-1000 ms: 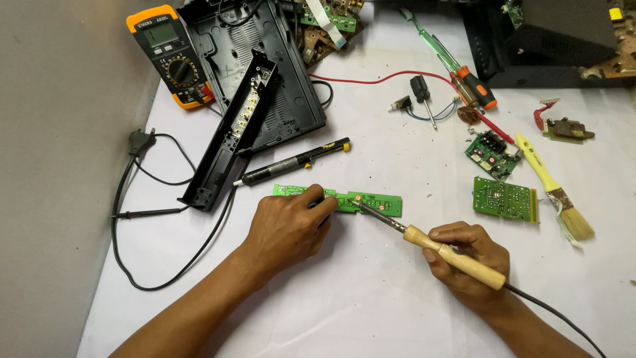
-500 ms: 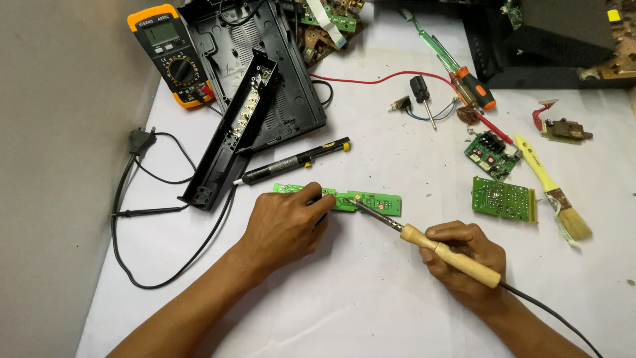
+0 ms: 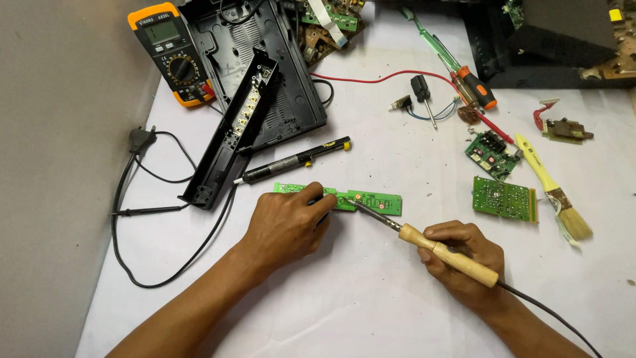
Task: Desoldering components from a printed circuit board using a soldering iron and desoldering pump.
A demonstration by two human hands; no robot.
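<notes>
A long narrow green circuit board [image 3: 371,201] lies on the white sheet [image 3: 371,292]. My left hand [image 3: 288,222] rests on its left half, fingers pressing it flat. My right hand [image 3: 460,262] grips the wooden handle of a soldering iron [image 3: 437,252]. The iron's metal tip touches the board near its middle, just right of my left fingertips. A black cord runs from the handle off the lower right.
A black desoldering pump [image 3: 295,161] lies just behind the board. Beyond it are a black plastic casing [image 3: 265,73], a long black strip [image 3: 228,136] and a multimeter [image 3: 173,53]. Two green boards [image 3: 503,197], a paintbrush [image 3: 553,192] and screwdrivers [image 3: 457,66] sit at right. A plug and cable [image 3: 142,139] lie left.
The soldering iron's tip has shifted slightly left along the board, toward my left fingertips. My left hand stays pressed on the board.
</notes>
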